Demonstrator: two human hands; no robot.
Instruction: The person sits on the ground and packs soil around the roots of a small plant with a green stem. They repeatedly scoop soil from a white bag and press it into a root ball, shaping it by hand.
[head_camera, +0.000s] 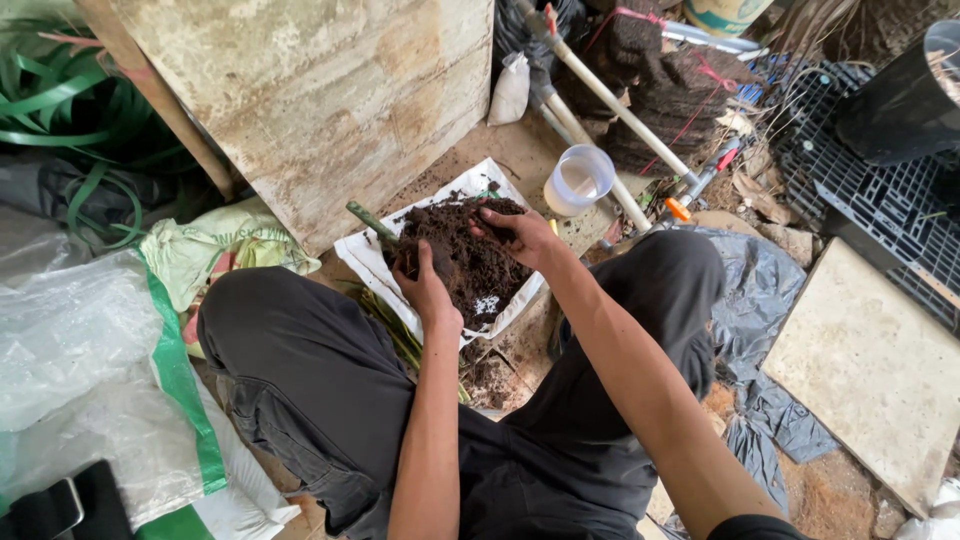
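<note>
Item: our left hand (428, 290) closed around a green stem (372, 224) at the white sack's (366, 262) left edge, right hand (520, 235) cupped, fingers curled into the dark soil (470, 260) heaped mid-sack; risk, we judge: soil spilling over the low near edge, stem snapping under grip.

Soil heap (465, 255) hemmed by board (330, 90) behind, knees beside; open toward plastic cup (578, 180).

left hand (425, 288): fingers curled, palm down | right hand (520, 235): cupped, fingers bent (forearms extended forward)
</note>
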